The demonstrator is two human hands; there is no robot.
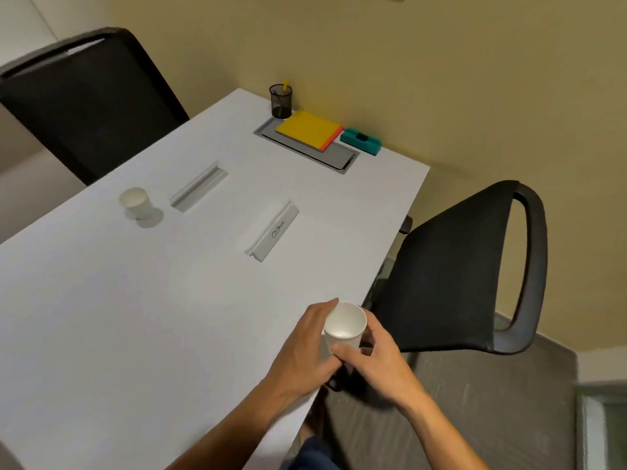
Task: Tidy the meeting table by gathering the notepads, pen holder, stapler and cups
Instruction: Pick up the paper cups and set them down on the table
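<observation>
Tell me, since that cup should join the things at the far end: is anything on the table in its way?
Two low metal nameplate holders lie on the white table between the white paper cup held in both hands and the yellow notepad.

Left hand (307, 347) + right hand (380, 361): both grip white cup (344, 325) | location: near right table (135, 317) edge | second cup (135, 202): far left

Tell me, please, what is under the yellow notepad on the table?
The yellow notepad lies on an orange-edged pad, and both rest on the grey cable hatch set in the table. What lies beneath the hatch cover cannot be seen.
</observation>
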